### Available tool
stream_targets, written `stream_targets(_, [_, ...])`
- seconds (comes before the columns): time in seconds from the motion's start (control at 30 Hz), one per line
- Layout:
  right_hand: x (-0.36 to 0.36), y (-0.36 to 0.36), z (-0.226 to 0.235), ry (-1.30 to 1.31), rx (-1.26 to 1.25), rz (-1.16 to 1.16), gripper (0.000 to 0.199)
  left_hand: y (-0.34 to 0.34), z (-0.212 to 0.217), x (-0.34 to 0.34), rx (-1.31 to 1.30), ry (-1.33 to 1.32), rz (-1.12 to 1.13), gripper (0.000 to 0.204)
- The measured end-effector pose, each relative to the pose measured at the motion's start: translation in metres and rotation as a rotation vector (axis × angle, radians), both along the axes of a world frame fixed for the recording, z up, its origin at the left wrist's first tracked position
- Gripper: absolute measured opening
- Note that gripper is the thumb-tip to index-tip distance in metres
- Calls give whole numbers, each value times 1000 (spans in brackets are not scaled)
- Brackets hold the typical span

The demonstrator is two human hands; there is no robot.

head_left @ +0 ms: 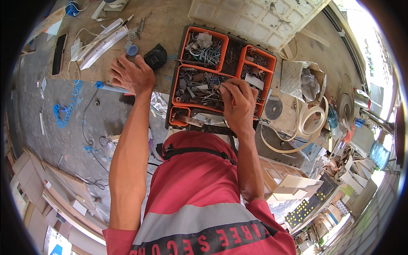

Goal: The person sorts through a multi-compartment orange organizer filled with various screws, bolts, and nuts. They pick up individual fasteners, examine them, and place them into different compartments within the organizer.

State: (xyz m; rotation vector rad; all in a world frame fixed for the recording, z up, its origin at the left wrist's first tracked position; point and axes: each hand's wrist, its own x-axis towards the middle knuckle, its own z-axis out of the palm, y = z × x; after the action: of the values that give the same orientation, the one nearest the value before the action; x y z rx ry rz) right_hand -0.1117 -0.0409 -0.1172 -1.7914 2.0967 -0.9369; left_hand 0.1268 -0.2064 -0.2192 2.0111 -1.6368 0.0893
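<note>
A black organizer case [173,85] with orange bins lies open in front of me on the workbench. My right hand [240,104] is over its large middle bin [187,103], which holds mixed screws and metal bits. Thumb and fingers are pinched together there, and whatever small thing they may hold I cannot make out. Fingers spread, my left hand [134,75] rests at the bench edge, holding nothing. Just beyond it are a black tape measure [155,57] and a small blue cap [132,50]. Long screws fill the upper left bin [225,44].
The case's translucent lid [255,21] leans back at the far side. White strips [102,44] and a dark phone [59,54] lie on the left. To the right are a torn bag [297,80], a dark disc [273,109] and rolled edging [311,121]. A coiled blue hose [63,112] hangs lower left.
</note>
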Motion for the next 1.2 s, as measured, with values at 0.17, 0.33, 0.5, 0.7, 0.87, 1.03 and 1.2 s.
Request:
stream_targets(0.17, [13, 5, 24, -956, 22, -216, 15, 0, 0, 0, 7, -14, -1, 43])
stream_targets(0.33, [13, 11, 37, -1616, -118, -106, 26, 0, -2, 2, 13, -29, 4, 44])
stream_targets(0.5, [24, 17, 43, -1767, -153, -49, 27, -1, -2, 2, 28, -34, 6, 44])
stream_targets(0.7, [32, 19, 46, -1802, -138, 10, 28, 0, 1, 1, 52, -24, 20, 44])
stream_targets(0.87, [37, 19, 55, -1877, -99, 34, 31, -1, -1, 1, 20, -32, 11, 43])
stream_targets(1.03, [39, 21, 53, -1818, -106, 152, 34, 0, -3, 2, 15, -34, 17, 44])
stream_targets(1.2, [41, 23, 58, -1909, -72, 187, 34, 0, 2, 1, 15, -27, 4, 42])
